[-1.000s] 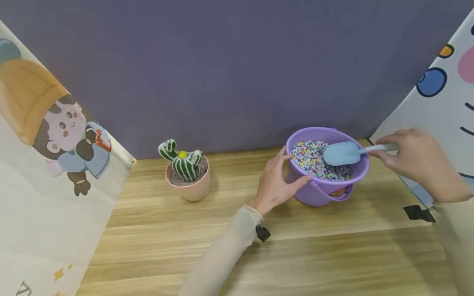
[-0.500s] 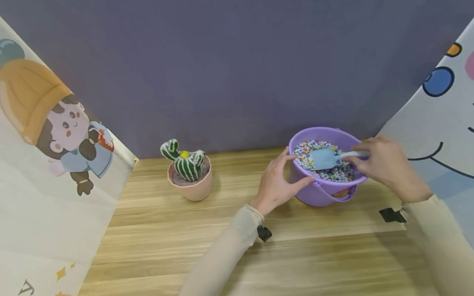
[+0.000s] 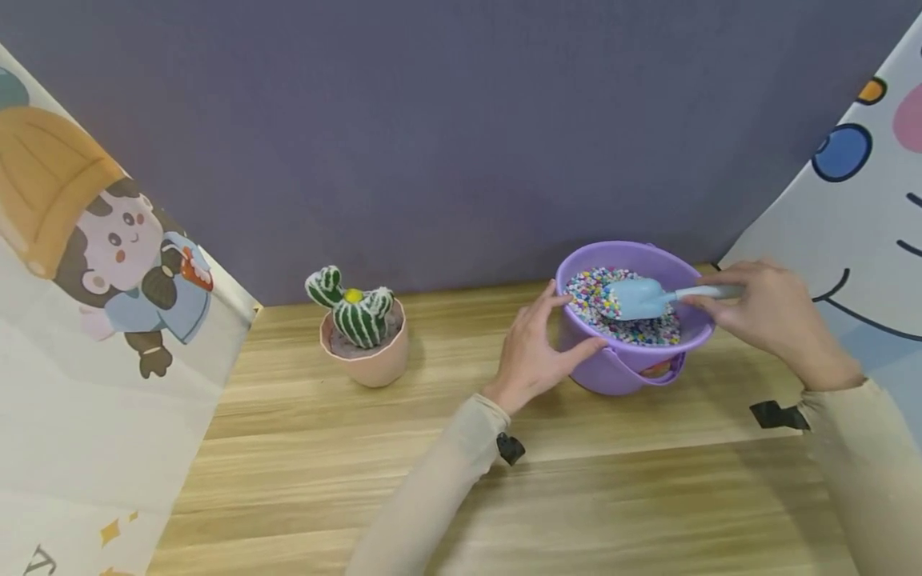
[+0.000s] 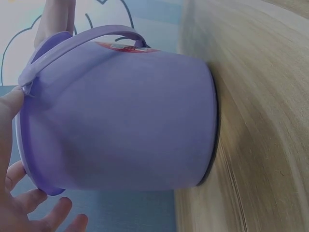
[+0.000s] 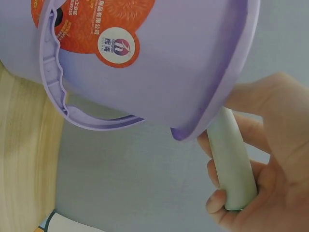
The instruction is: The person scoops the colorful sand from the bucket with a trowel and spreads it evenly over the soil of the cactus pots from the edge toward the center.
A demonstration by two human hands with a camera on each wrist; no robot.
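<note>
A purple bucket [image 3: 608,372] holds small multicoloured beads [image 3: 591,292] and stands upright on the table. My left hand [image 3: 529,352] rests on its left side, thumb and fingertips spread along the rim; in the left wrist view some fingers of that hand [image 4: 29,208] stick out past the rim. My right hand [image 3: 767,316] grips the pale handle of a light blue toy shovel [image 3: 637,299] over the right rim. The shovel's blade lies low over the beads, some of them at its tip. In the right wrist view, fingers wrap the handle [image 5: 231,159].
A peach pot [image 3: 374,364] with a knitted cactus [image 3: 362,324] stands to the left on the wooden table [image 3: 432,472]. Behind rises a dark grey panel [image 3: 432,144]. Printed white panels flank both sides. The bucket's carrying handle [image 3: 659,376] hangs down in front.
My right hand moved left, taking the shovel's blade down into the beads, then drew back a little to the right with the blade raised. My left hand stays at the rim.
</note>
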